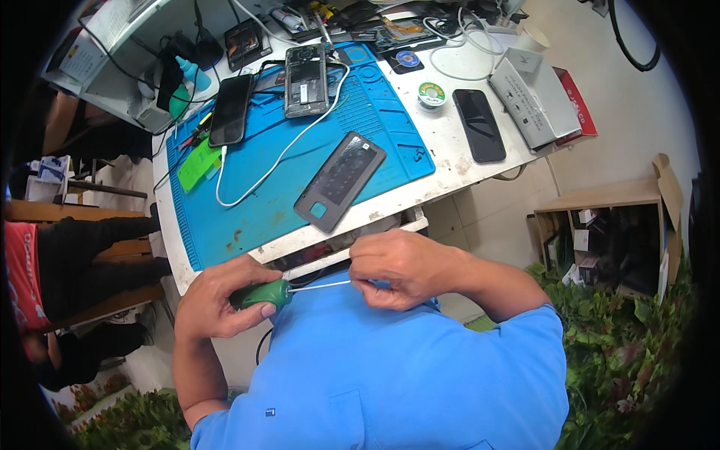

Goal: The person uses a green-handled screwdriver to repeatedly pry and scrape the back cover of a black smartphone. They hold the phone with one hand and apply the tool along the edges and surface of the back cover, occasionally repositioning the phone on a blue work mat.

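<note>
My left hand [232,300] grips a green cylindrical tool or bottle [266,294] just in front of the table edge, with a thin pale shaft [319,286] sticking out toward the right. My right hand [394,270] is pinched at that shaft's far end, over my blue shirt; what its fingertips hold there is too small to make out. Above both hands, on the blue silicone mat [247,225], lie a dark phone back cover [345,172], a white cable [285,150], a black phone [231,109] and an opened phone [305,79].
A solder spool [431,97], another phone [478,124] and a white box [525,97] sit at the table's right. An open drawer [409,221] is below the edge, a wooden shelf [600,195] at right. Another person [30,277] is at the left.
</note>
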Demonstrator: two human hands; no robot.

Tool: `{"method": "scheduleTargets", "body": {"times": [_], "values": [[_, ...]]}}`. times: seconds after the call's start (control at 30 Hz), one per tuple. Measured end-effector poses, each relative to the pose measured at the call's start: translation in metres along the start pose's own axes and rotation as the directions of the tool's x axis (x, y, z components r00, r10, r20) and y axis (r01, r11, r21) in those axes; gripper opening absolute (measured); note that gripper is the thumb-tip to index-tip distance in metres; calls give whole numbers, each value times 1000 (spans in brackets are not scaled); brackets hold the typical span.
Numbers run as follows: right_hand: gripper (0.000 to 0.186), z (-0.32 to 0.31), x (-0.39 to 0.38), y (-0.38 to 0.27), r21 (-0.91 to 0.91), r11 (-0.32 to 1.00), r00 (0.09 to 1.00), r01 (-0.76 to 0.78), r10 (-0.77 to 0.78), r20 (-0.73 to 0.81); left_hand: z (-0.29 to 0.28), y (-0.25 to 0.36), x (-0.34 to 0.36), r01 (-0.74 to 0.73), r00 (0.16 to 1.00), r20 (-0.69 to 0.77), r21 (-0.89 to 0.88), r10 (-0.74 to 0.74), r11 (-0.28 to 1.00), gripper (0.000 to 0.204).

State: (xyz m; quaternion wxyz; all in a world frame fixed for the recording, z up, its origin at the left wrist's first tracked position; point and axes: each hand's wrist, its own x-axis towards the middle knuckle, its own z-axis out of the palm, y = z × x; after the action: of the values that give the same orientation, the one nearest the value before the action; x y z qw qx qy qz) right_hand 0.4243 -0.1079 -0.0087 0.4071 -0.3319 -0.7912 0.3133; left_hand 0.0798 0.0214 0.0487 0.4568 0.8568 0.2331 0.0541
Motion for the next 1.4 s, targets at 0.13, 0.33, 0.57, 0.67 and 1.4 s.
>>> {"method": "scheduleTargets", "body": {"times": [0.13, 0.33, 0.57, 0.67, 1.4], "values": [[12, -23, -6, 5, -65, 991, 991, -113, 108, -74, -10, -5, -3, 67, 996, -69, 45, -63, 997, 44], [9, -79, -31, 31, -269, 862, 836, -430, 267, -479, -13, -13, -13, 281, 911, -354, 149, -214, 948, 37], [20, -92, -37, 56, -399, 749, 828, -529, 353, -436, 2, -26, -5, 214, 914, -368, 74, -173, 974, 39], [22, -95, -39, 56, -480, 712, 848, -513, 334, -411, 1, -27, -5, 237, 910, -361, 56, -202, 970, 39], [32, 51, 26, 52, -589, 800, 983, -109, -1, -184, 25, -23, 13, 307, 876, -457, 284, -153, 908, 36]]}}
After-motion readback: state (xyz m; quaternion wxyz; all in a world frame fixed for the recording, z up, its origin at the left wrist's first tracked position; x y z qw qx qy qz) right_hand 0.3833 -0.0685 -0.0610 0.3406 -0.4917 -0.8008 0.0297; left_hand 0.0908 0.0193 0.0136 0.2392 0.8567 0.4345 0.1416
